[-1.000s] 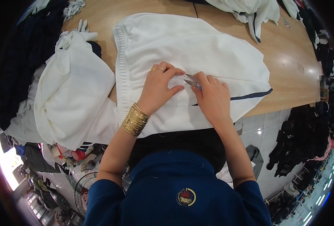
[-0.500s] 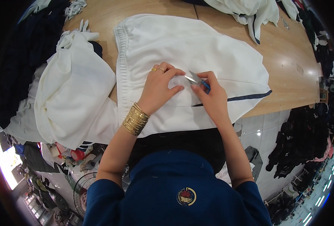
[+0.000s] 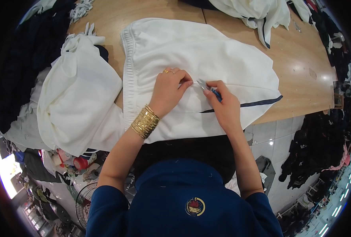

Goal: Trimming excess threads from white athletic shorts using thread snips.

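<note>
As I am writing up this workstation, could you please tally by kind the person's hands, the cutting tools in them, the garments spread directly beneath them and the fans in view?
Left hand and right hand: 2
Blue-handled snips: 1
White garment: 1
Fan, partly hidden: 1
Total: 5

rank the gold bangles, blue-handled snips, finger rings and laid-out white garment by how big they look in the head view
1. Laid-out white garment
2. Gold bangles
3. Blue-handled snips, partly covered
4. Finger rings
</note>
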Demonstrator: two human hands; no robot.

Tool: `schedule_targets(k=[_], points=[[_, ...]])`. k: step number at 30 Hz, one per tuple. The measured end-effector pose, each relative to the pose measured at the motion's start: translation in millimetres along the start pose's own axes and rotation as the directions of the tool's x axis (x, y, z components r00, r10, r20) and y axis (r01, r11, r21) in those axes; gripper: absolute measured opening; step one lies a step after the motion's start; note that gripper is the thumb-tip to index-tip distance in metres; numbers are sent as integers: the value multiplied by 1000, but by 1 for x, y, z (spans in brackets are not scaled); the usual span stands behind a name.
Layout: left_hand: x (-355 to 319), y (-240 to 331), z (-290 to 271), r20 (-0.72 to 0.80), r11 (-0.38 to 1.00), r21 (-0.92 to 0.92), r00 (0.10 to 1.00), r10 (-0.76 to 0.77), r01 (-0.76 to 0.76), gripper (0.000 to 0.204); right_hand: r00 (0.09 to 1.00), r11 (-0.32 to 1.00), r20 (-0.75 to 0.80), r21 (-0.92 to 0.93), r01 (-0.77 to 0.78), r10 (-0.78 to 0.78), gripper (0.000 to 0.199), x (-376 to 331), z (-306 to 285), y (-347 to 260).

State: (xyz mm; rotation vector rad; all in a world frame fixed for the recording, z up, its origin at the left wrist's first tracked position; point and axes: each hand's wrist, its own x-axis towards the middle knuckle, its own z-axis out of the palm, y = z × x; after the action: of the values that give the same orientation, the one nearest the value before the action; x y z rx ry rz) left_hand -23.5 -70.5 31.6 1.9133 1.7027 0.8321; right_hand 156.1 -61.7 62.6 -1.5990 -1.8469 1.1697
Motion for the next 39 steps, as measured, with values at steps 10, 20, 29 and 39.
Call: schedule_targets(k=[10,20,29,39], points=[[-1,3,-4,63,936,-300,983,-170,182,13,910,789,-38,-515,335,-412,14,0,12,12],[0,2,1,-10,936,-324,989,-149,137,9,912,776,-46,-544,319,-407,14,-1,14,9],[-1,-1,3,-33,952,-285,992,-124,109,11,918,767,-26,-559,316,-397,12,1,16,6],[-51,84,2,382,892,-449,892,241,-49,18,960,974,-274,-228,-1,-64,27,11,-39,2]])
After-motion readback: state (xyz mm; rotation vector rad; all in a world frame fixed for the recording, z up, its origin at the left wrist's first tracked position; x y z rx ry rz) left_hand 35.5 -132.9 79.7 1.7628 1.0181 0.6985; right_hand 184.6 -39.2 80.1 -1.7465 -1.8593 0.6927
